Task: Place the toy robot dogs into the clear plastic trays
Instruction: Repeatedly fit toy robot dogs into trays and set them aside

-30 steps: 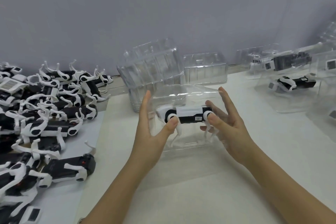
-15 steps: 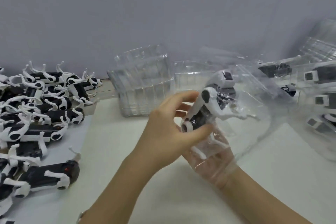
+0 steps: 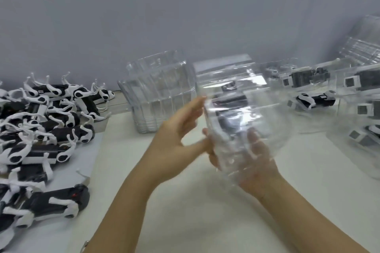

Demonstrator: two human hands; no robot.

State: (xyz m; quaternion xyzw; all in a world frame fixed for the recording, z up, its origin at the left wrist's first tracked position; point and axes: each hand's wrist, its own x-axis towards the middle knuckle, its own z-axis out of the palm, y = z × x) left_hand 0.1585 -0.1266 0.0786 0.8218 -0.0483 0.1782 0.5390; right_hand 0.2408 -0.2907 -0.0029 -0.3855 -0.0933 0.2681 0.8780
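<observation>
clear plastic tray (image 3: 265, 121) is up off the table (image 3: 195, 211), tilted and motion-blurred, with one toy robot dog (image 3: 230, 104) inside it. dark body and white legs show through the plastic, but how well it's seated can't be read. right hand (image 3: 257, 166) is under and behind the tray, fingers curled up round its lower end, grasping it; visible only through the plastic. left hand (image 3: 176, 135) is released, fingers fairly straight, fingertips and thumb touching the tray's left edge, not wrapped round it.

step looks like: dog loaded, tray on its way to the filled trays (image 3: 308, 88) at far right. next move likely calls for setting it down beside those without tipping the dog out, then reaching the loose dog pile (image 3: 51, 129) on the left and a fresh tray from the empty stack (image 3: 158, 96) behind the left hand. tray sits between both hands, dog just above the right palm.
</observation>
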